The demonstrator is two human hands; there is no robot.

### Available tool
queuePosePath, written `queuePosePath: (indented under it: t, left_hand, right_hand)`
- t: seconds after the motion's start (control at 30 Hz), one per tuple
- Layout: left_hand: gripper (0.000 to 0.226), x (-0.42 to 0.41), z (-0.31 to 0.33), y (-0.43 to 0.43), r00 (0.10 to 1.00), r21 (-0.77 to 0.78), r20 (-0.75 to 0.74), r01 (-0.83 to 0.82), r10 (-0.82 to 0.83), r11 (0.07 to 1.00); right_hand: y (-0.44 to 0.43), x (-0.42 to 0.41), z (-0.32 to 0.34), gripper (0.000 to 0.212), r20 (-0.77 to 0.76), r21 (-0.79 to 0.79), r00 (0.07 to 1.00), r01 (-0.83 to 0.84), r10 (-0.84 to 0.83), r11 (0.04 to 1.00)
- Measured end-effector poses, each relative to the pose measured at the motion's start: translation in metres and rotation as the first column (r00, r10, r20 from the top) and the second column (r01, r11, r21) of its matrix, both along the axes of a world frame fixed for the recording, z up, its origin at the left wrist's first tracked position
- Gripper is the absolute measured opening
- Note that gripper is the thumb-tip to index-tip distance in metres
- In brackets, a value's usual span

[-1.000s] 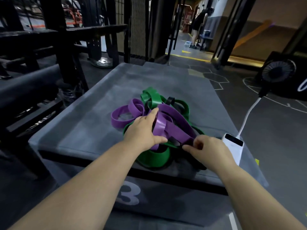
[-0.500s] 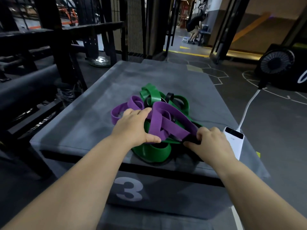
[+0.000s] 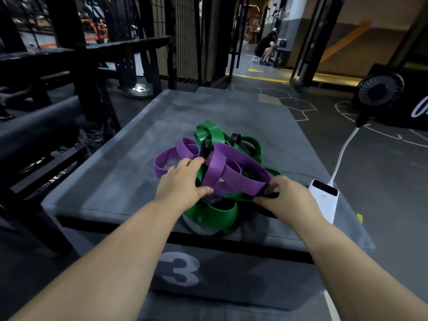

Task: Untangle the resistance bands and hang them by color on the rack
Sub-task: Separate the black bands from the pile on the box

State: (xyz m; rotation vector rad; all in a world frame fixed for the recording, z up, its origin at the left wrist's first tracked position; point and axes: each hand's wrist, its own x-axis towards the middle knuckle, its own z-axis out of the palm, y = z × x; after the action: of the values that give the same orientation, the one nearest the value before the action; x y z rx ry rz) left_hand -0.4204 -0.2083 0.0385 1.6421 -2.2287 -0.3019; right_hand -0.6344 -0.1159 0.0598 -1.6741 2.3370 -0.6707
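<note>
1. Since half a second ago the right hand (image 3: pixel 284 198) has drawn its pinch a little up and toward the person, so the purple band (image 3: pixel 234 167) stands higher over the heap. The left hand (image 3: pixel 183 181) has stayed on the heap.
2. Head view, the task's thing: the tangle of bands lies on the near half of the grey box (image 3: pixel 111 181), which shows a number 3 on its front face. No band is on a rack.
3. Purple band: its loops run from 9 o'clock of the tangle, across the top, to 4 o'clock.
4. Green band (image 3: pixel 215 214): one wide loop lies at 6 o'clock of the tangle, under the purple one, and other green loops stand at 12 o'clock.
5. Black band (image 3: pixel 235 137): a small arc shows at 12 o'clock, between the green loops, and another part shows at 4 o'clock.
6. Left hand: it lies palm down on the 9 o'clock side of the tangle. Its fingers are nearly straight and reach to the middle, and its thumb tip touches the purple band.
7. Right hand: at 4 o'clock of the tangle, its thumb and curled fingers pinch the black band, just where the near end of the purple band meets it.
8. White power bank (image 3: pixel 324 195): it lies on the box at 3 o'clock of the tangle, just beside the right hand. Its white cable (image 3: pixel 345 149) goes up toward 1 o'clock.
9. Black fan (image 3: pixel 379 89): it stands on the floor at 2 o'clock, well apart from the box.
10. Dark metal frame (image 3: pixel 81 66): it stands at 10 o'clock, beside the box.
</note>
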Motion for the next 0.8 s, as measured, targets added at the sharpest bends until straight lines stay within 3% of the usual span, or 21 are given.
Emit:
queuePosePath:
  t: [0.17,0.27,0.33,0.4,0.43,0.47,0.53,0.63,0.73,0.8]
  left_hand:
    - [0.065,0.008,0.011,-0.016,0.967,-0.038,-0.197,-0.174,0.163,0.984]
    - [0.062,0.013,0.014,-0.023,0.926,-0.009,-0.266,-0.281,0.268,0.96]
    - [0.06,0.014,0.014,-0.027,0.897,0.022,-0.302,-0.333,0.323,0.943]
    - [0.056,0.016,0.016,-0.03,0.87,0.042,-0.34,-0.365,0.357,0.93]
    - [0.057,0.017,0.017,-0.031,0.865,0.047,-0.345,-0.371,0.364,0.927]
    - [0.059,0.017,0.016,-0.032,0.867,0.053,-0.341,-0.367,0.362,0.929]
    - [0.066,0.015,0.012,-0.032,0.881,0.064,-0.329,-0.339,0.341,0.939]
    - [0.075,0.009,0.006,-0.032,0.906,0.033,-0.294,-0.309,0.305,0.95]
    - [0.082,0.002,0.008,-0.025,0.93,-0.099,-0.257,-0.295,0.262,0.95]
    - [0.076,-0.003,0.008,-0.017,0.954,-0.228,-0.259,-0.212,0.151,0.95]
  right_hand:
    - [-0.005,-0.024,0.028,0.02,0.37,-0.362,0.928,0.186,-0.042,0.913]
    - [-0.002,-0.039,0.04,0.02,0.438,-0.44,0.899,0.239,-0.025,0.866]
    - [-0.001,-0.043,0.042,0.027,0.311,-0.38,0.946,0.215,-0.095,0.9]
    - [-0.005,-0.045,0.039,0.028,0.017,-0.151,0.99,0.143,-0.143,0.978]
    - [-0.007,-0.044,0.035,0.039,-0.092,0.0,0.988,0.127,-0.126,0.992]
    - [-0.007,-0.041,0.032,0.048,-0.154,0.118,0.983,0.12,-0.101,0.986]
    - [-0.007,-0.034,0.029,0.052,-0.166,0.17,0.985,0.072,-0.044,0.983]
    - [-0.007,-0.025,0.031,0.04,0.083,-0.143,0.996,-0.009,0.021,0.99]
    - [-0.005,-0.016,0.034,0.029,0.42,-0.443,0.896,0.066,0.142,0.894]
    - [-0.004,-0.011,0.033,0.031,0.444,-0.511,0.881,0.1,0.163,0.854]
